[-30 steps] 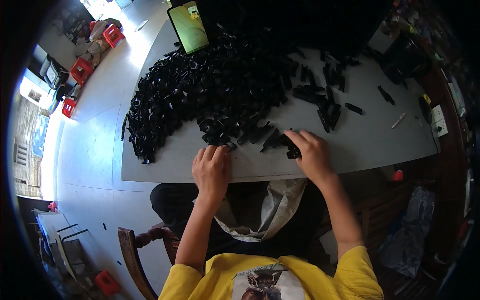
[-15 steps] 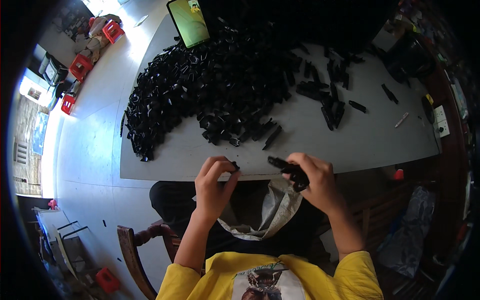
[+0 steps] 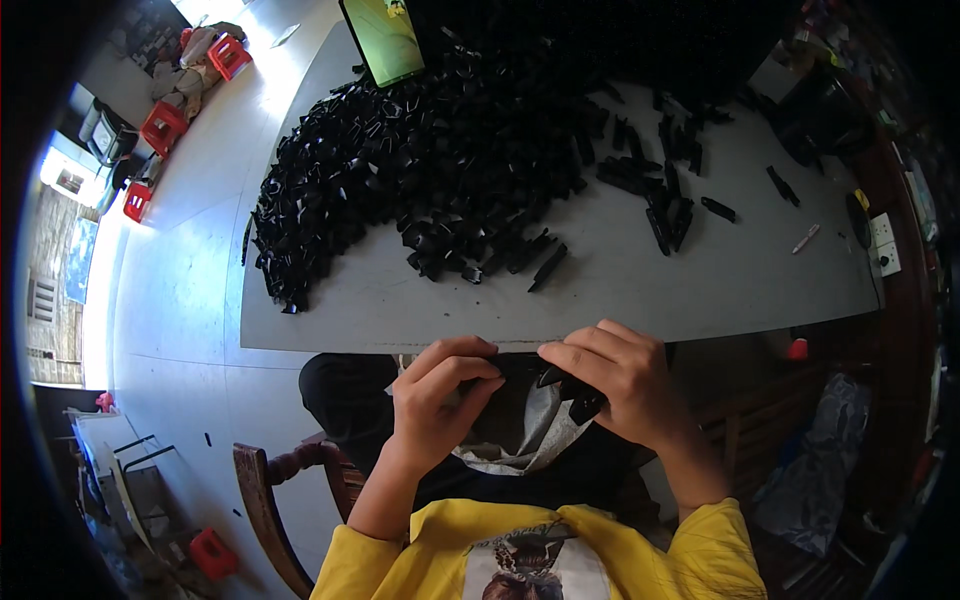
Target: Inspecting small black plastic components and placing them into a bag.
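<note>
Both my hands are close together just over the table's near edge, above my lap. My left hand (image 3: 445, 395) is closed in a pinch, with a small black plastic piece at its fingertips, mostly lost against the dark lap. Wrapped in my right hand (image 3: 622, 382) are several black plastic parts (image 3: 585, 404), their ends sticking out below the fingers. Beneath the hands an open pale woven bag (image 3: 535, 440) lies across my lap. A large heap of small black plastic pieces (image 3: 350, 170) covers the far left and middle of the table.
The grey table (image 3: 400, 315) also carries longer black parts (image 3: 660, 205) to the right, a pen (image 3: 806, 238) and a lit phone (image 3: 385, 45) standing at the heap. A dark container (image 3: 820, 115) is at far right. A wooden chair (image 3: 262, 500) and red stools (image 3: 162, 130) are at left.
My two hands have come closer together, lower and nearer my lap. The parts in my right hand have turned downward, and the left fingertips have moved right toward them.
</note>
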Demonstrator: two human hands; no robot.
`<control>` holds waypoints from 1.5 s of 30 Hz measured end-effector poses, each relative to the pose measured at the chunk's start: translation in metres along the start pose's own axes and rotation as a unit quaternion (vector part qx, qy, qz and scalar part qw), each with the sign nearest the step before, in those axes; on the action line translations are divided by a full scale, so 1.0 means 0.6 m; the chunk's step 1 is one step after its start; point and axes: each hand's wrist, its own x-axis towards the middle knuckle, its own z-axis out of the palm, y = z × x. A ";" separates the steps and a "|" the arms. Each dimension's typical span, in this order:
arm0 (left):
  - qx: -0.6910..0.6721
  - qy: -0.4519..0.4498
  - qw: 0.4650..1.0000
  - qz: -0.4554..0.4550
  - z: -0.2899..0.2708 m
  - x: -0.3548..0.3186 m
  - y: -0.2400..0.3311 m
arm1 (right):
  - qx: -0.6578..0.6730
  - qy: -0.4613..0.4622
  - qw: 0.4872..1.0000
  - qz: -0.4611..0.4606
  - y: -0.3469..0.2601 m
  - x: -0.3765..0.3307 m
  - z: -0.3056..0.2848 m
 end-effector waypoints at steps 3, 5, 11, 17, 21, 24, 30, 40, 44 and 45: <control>-0.004 -0.002 1.000 0.008 0.000 0.006 -0.004 | -0.002 -0.017 1.000 0.000 0.003 0.005 -0.004; -0.001 -0.031 0.999 0.027 -0.003 0.003 0.000 | -0.005 -0.026 1.000 -0.007 0.001 0.005 -0.006; -0.392 -0.059 0.911 -0.117 0.017 -0.028 0.006 | 0.044 -0.087 0.993 -0.061 -0.023 -0.013 0.009; -0.466 -0.100 0.869 -0.129 0.038 -0.045 0.017 | 0.066 -0.059 0.991 -0.103 -0.048 -0.045 0.044; -0.460 -0.095 0.876 -0.108 0.041 -0.047 0.016 | 0.075 -0.005 0.991 -0.114 -0.056 -0.044 0.049; -0.448 -0.091 0.882 -0.111 0.045 -0.046 0.019 | 0.076 -0.002 0.991 -0.109 -0.058 -0.044 0.048; -0.467 -0.069 0.877 -0.094 0.052 -0.059 0.018 | 0.087 -0.025 0.990 -0.106 -0.056 -0.063 0.053; -0.424 -0.074 0.897 -0.095 0.052 -0.059 0.028 | 0.083 -0.015 0.991 -0.105 -0.070 -0.062 0.058; -0.423 -0.093 0.899 -0.067 0.053 -0.039 0.019 | 0.091 -0.007 0.992 -0.086 -0.059 -0.046 0.052; -0.412 -0.081 0.905 -0.068 0.057 -0.029 0.013 | 0.080 -0.041 0.994 -0.059 -0.050 -0.043 0.058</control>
